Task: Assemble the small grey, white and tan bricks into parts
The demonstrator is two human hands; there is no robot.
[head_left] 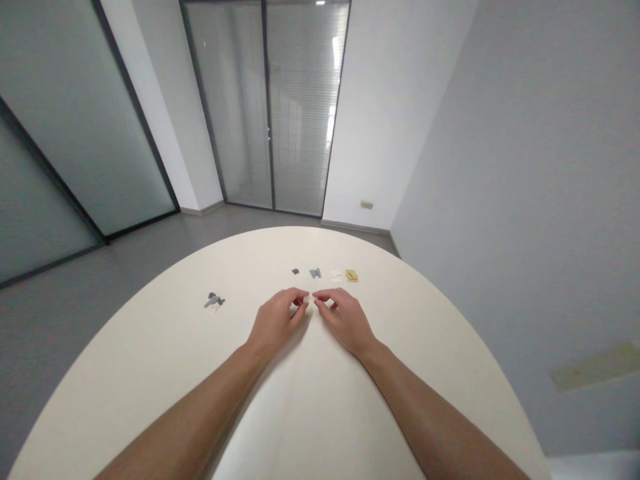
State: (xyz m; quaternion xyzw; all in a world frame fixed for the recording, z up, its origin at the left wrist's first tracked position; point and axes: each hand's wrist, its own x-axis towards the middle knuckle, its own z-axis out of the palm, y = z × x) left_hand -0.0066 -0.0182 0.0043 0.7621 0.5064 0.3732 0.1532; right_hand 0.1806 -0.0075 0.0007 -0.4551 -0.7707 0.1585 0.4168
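Note:
Both hands meet low over the middle of a round white table (295,413). Between their fingertips is a small whitish piece (309,299), too small to make out in detail. My left hand (279,317) pinches it from the left, thumb and index finger closed on it. From the other side my right hand (346,320) has its thumb and fingertips at the same piece. Just beyond the hands lie a row of small flat pieces: a dark one (295,271), a grey one (315,273), a white one (336,275) and a yellow one (352,275).
A little heap of grey, dark and pale pieces (214,301) lies on the left of the table. Past the table's far edge are a grey floor (145,250), glass partitions (300,113) and a white wall (500,200) on the right.

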